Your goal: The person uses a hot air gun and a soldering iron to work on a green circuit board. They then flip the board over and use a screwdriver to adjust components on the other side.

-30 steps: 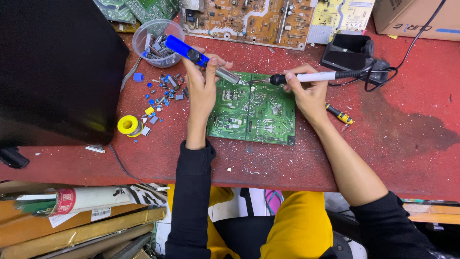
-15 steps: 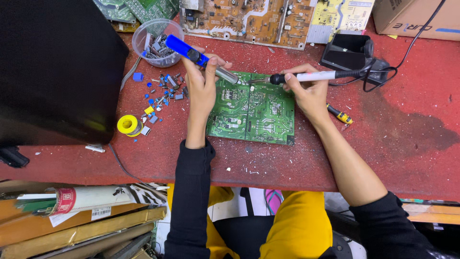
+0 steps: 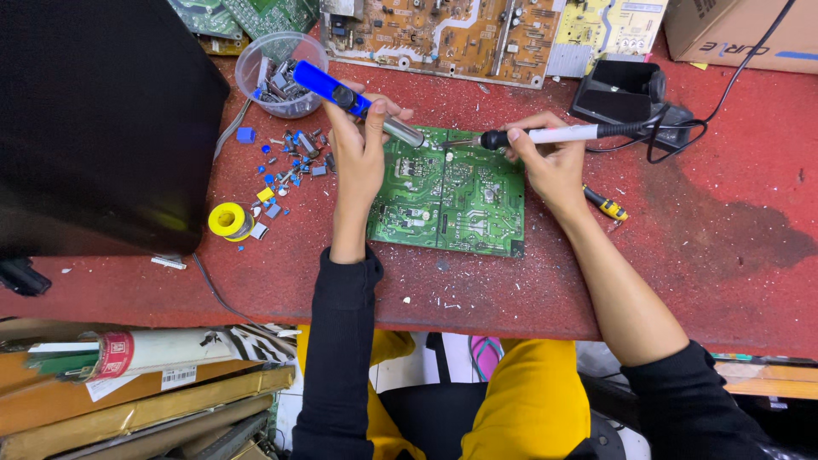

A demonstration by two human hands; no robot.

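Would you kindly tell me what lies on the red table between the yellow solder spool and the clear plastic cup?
In the head view, small loose blue, grey and yellow electronic components lie scattered there.

Both arms are in black long sleeves. The one behind the left hand comes right down to the wrist with a snug ribbed cuff, while the one behind the right hand is shoved up past the elbow, forearm bare. Bright yellow trousers below. No rings, watch or gloves showing.
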